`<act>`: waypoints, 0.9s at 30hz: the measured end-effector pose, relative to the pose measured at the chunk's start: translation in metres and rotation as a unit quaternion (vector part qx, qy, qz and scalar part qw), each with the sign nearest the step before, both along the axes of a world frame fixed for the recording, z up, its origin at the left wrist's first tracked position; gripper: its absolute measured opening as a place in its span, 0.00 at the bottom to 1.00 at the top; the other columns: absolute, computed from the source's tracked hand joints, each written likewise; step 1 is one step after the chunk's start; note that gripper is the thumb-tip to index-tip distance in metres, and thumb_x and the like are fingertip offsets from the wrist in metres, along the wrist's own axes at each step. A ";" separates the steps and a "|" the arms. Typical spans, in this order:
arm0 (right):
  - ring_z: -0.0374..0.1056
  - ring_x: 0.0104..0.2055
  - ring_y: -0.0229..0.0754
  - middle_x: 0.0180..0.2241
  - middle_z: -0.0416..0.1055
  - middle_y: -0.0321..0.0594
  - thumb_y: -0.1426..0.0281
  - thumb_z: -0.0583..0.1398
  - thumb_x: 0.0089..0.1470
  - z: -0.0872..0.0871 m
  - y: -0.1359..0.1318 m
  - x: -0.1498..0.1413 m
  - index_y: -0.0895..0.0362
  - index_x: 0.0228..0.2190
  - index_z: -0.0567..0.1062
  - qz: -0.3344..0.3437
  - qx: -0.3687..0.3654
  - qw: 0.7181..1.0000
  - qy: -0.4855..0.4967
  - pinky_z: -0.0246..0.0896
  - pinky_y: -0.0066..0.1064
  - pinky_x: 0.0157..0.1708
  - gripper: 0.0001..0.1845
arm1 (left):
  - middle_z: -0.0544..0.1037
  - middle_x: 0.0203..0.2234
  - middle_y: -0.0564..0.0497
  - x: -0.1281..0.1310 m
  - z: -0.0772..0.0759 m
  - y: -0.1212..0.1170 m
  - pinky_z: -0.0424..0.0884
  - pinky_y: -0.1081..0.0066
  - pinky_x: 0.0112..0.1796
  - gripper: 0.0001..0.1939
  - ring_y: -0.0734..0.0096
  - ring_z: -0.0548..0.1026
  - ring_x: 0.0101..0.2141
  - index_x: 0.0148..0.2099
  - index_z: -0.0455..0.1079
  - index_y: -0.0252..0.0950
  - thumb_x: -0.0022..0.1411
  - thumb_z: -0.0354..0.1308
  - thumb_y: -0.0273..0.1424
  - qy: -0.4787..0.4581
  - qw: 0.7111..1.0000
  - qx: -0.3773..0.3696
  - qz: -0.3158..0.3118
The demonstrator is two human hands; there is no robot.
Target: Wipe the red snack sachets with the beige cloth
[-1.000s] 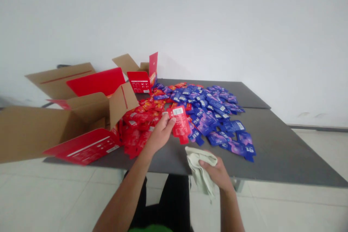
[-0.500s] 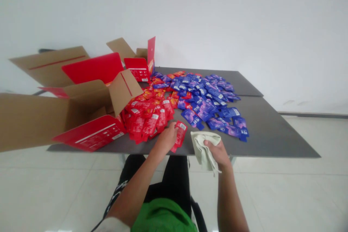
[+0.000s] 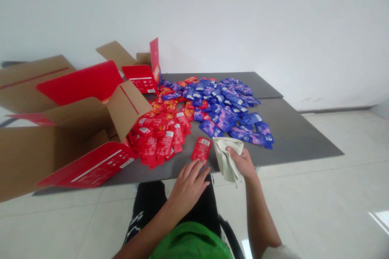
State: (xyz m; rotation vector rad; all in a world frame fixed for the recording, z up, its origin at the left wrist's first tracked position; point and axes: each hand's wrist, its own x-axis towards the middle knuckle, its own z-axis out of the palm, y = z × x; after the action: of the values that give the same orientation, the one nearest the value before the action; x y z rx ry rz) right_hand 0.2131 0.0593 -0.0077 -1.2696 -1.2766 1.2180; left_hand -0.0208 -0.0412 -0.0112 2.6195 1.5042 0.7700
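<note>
**Lone red sachet [image 3: 201,149] lying just past an open left hand [image 3: 188,188]**

Left hand's empty, fingers spread, not quite touching it, on the edge of the grey table [image 3: 291,129]. Right hand [image 3: 241,164] pinches a folded pale cloth [image 3: 225,158]. Behind them, heaps of red sachets [image 3: 158,139] and blue sachets [image 3: 223,107] spill beside an open cardboard box [image 3: 127,107]. Print's too small to read, and flaps hide the box's inside.

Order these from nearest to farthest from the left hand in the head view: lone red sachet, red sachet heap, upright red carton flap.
1. Lone red sachet, on the table just ahead of the left hand.
2. Red sachet heap, farther ahead, to the hand's left.
3. Upright red carton flap, far back-left, beyond the heap.
</note>
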 end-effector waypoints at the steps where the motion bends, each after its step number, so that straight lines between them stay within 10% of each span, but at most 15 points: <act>1: 0.73 0.29 0.45 0.29 0.80 0.42 0.47 0.69 0.48 0.002 0.000 -0.002 0.60 0.34 0.84 -0.016 0.001 1.000 -0.008 0.70 0.34 0.31 0.28 | 0.71 0.62 0.42 -0.001 -0.006 -0.003 0.70 0.52 0.59 0.20 0.54 0.68 0.62 0.63 0.67 0.41 0.72 0.56 0.34 0.001 1.000 0.002 -0.006; 8: 0.74 0.33 0.47 0.34 0.81 0.43 0.53 0.66 0.56 0.026 0.006 -0.026 0.58 0.42 0.84 -0.058 0.069 0.991 -0.101 0.69 0.35 0.33 0.22 | 0.73 0.61 0.44 -0.009 -0.026 -0.012 0.71 0.56 0.59 0.18 0.58 0.70 0.61 0.62 0.70 0.39 0.72 0.53 0.26 -0.024 0.999 0.020 0.011; 16: 0.75 0.50 0.47 0.51 0.78 0.42 0.75 0.62 0.58 0.019 0.010 -0.068 0.46 0.53 0.80 0.283 0.306 0.841 -0.346 0.70 0.33 0.50 0.23 | 0.80 0.52 0.48 -0.011 -0.036 -0.009 0.73 0.58 0.56 0.18 0.60 0.76 0.53 0.61 0.71 0.39 0.73 0.50 0.25 -0.069 0.997 0.008 0.027; 23: 0.75 0.47 0.48 0.50 0.75 0.48 0.78 0.59 0.58 0.025 0.056 -0.057 0.53 0.58 0.76 0.185 0.298 0.796 -0.493 0.71 0.34 0.47 0.26 | 0.79 0.54 0.49 -0.010 -0.045 -0.006 0.73 0.58 0.56 0.17 0.63 0.75 0.55 0.58 0.73 0.39 0.73 0.50 0.23 -0.118 0.992 0.013 0.037; 27: 0.74 0.50 0.46 0.51 0.74 0.45 0.77 0.60 0.58 0.023 0.028 -0.056 0.50 0.60 0.74 0.209 0.316 0.798 -0.468 0.70 0.32 0.49 0.28 | 0.79 0.54 0.49 -0.009 -0.050 -0.007 0.73 0.59 0.56 0.18 0.62 0.74 0.55 0.58 0.73 0.38 0.72 0.50 0.22 -0.131 0.990 0.029 0.034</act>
State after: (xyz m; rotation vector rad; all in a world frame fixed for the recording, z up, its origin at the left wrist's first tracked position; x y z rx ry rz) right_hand 0.1575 0.0878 0.0155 -1.0961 -2.5264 0.2446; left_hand -0.0300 -0.0482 -0.0609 2.3994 1.5218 1.1293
